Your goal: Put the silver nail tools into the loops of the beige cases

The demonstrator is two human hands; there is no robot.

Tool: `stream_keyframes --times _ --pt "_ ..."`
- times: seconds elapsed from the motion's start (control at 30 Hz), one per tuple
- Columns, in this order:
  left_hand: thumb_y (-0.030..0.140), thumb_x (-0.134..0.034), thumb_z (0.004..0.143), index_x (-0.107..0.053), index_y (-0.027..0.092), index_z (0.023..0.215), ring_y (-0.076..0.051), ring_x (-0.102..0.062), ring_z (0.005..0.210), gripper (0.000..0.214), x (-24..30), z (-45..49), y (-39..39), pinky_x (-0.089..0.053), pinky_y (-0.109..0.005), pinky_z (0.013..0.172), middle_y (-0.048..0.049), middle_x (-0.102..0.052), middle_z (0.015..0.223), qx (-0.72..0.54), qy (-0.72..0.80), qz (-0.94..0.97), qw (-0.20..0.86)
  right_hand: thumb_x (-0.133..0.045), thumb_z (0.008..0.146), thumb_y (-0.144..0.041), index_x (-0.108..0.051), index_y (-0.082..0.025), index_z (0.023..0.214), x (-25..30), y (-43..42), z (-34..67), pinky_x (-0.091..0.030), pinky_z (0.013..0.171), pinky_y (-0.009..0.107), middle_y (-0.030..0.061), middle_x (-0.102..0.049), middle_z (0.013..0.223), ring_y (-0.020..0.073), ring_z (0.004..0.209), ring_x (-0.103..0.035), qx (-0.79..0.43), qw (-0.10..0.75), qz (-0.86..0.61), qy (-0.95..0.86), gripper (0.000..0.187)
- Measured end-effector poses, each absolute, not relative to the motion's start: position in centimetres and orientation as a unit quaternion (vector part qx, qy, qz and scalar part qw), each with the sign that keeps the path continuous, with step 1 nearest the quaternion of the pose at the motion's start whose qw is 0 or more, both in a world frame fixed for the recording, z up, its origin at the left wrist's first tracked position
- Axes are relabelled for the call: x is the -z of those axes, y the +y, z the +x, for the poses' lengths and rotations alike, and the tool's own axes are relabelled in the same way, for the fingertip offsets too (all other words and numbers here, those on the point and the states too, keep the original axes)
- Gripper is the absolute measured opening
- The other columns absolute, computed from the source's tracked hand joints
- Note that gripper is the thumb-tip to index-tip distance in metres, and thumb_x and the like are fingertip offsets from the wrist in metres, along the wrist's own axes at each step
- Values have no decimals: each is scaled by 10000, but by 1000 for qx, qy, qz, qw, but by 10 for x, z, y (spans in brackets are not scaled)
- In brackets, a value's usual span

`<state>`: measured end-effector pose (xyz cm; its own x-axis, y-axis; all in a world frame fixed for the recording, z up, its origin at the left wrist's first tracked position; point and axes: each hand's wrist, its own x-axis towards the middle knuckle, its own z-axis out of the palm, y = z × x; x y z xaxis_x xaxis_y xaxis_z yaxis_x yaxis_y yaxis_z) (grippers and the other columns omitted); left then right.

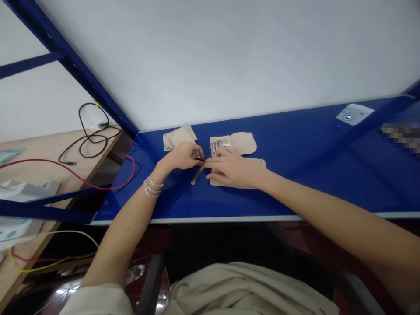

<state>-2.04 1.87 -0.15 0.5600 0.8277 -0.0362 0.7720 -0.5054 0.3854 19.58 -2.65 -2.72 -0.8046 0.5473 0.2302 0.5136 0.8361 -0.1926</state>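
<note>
My left hand (180,156) is curled around a small dark-and-silver item (197,154), probably a grooming tool, though its shape is partly hidden by my fingers. My right hand (232,168) lies flat over a beige leather case (238,177), its fingertips reaching toward that item. Above it, several small metal tools (218,145) sit in the case's open section, next to a rounded beige flap (243,143). A flat metal strip, perhaps a nail file (197,175), lies on the table just below my left hand. Folded beige pieces (180,138) lie beyond that hand.
The hands work on a glossy blue table (278,192) against a white wall (213,57). Left of it, a red cable (98,182) and black cable (88,146) lie near a wooden shelf (52,159). A white device (354,114) sits at the far right.
</note>
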Motion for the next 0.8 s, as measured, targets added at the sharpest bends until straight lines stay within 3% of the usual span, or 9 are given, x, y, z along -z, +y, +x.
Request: stream_keyframes --times 0.1,0.27,0.43,0.6,0.8 --pt "238 -714 712 -733 137 864 -126 -488 548 183 4 -19 19 -373 -258 582 28 -532 555 -85 467 862 178 -450 990 -390 -679 -137 1236 27 -22 197 -374 924 463 135 -692 1230 304 1037 -511 -58 147 -296 -942 421" --pt "294 -757 705 -716 151 848 -129 -474 531 206 12 -17 23 -354 -271 566 35 -515 540 -112 509 837 164 -518 931 -305 -736 -123 1104 25 -5 208 -410 905 436 135 -733 1042 282 951 -590 -86 166 -342 -921 332" --pt "367 -768 714 -712 159 828 -148 -488 542 244 21 -17 26 -349 -286 568 16 -525 546 -147 544 814 138 -598 824 -239 -754 -127 947 19 5 222 -457 740 340 104 -735 888 232 825 -621 -154 188 -396 -885 228" --pt "358 -730 753 -712 154 840 -157 -504 572 223 25 -13 25 -369 -293 602 0 -549 571 -169 553 807 116 -659 787 -314 -760 -159 867 17 4 225 -462 652 298 79 -738 838 191 735 -634 -255 159 -384 -873 202" --pt "347 -677 790 -711 153 871 -142 -492 550 213 25 -9 22 -372 -282 592 6 -556 570 -195 537 811 125 -693 776 -488 -768 -174 841 18 1 223 -454 620 284 68 -730 816 169 695 -615 -312 134 -334 -879 330"
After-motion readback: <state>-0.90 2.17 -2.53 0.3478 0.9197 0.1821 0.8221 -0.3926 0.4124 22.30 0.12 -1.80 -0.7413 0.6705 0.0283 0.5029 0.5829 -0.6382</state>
